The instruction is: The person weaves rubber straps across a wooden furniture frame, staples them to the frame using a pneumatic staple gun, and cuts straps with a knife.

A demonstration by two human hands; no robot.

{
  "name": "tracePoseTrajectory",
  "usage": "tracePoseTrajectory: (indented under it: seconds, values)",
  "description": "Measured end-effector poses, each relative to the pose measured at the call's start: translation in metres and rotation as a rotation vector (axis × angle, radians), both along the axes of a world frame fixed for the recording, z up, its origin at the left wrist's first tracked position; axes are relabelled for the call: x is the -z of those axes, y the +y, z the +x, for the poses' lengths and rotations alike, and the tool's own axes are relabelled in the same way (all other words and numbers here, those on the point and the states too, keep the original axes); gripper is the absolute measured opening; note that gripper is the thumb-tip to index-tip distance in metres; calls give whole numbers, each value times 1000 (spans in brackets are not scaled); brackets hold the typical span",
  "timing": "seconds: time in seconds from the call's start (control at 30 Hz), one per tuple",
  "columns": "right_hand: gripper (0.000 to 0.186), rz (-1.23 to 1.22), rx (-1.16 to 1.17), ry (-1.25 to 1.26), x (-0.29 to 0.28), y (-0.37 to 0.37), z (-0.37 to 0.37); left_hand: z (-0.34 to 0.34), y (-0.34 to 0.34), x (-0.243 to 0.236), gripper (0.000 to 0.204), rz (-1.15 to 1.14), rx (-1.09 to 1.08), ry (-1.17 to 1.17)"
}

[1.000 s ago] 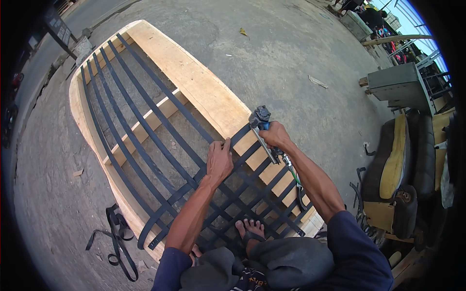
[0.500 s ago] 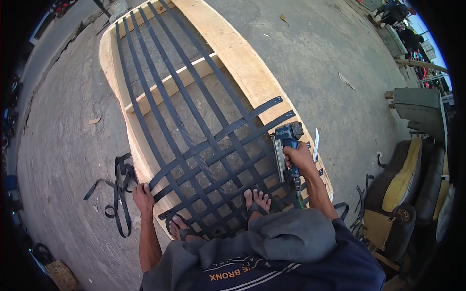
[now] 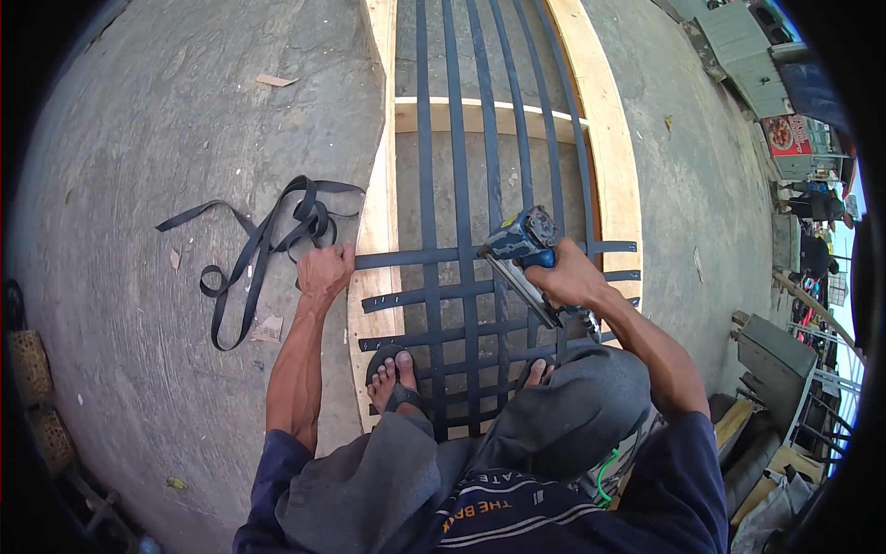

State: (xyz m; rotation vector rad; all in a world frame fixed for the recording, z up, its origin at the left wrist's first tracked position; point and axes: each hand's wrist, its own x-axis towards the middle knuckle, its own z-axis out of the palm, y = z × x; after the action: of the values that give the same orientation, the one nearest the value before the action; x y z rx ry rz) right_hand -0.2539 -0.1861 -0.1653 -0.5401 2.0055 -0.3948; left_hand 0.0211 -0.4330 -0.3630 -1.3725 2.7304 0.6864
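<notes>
My left hand is closed round a dark webbing strap at the left rail of a long pale wooden frame; the strap lies across lengthwise straps woven with several shorter crosswise ones. My right hand grips a blue and grey pneumatic staple gun, held over the webbing right of centre, its nose pointing down-right along the straps. Crosswise straps have stapled ends on the rails. My sandaled feet are on or inside the lower part of the frame, partly hidden by my knees.
Loose coiled strap and wood scraps lie on concrete at the left. A wooden brace crosses the frame higher up. At the right are a grey metal cabinet, old cushions, a pole and people farther off. A green hose runs by my knee.
My view has swung so the frame now runs straight away from me. My left hand has gone to the left rail and pulls the strap end; the staple gun has shifted left over the webbing.
</notes>
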Motion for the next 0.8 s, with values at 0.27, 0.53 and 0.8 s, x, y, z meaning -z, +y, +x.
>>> tracePoseTrajectory:
  seconds: [0.27,0.53,0.8]
  values:
    - [34,-36,-523,-11,70,-102,51,7,-26,28,42,62,27,57]
    - [41,-12,-659,44,112,-101,56,20,-15,72,43,118,-41,147]
    - [50,-115,-729,56,120,-91,55,22,-7,94,42,131,-83,331]
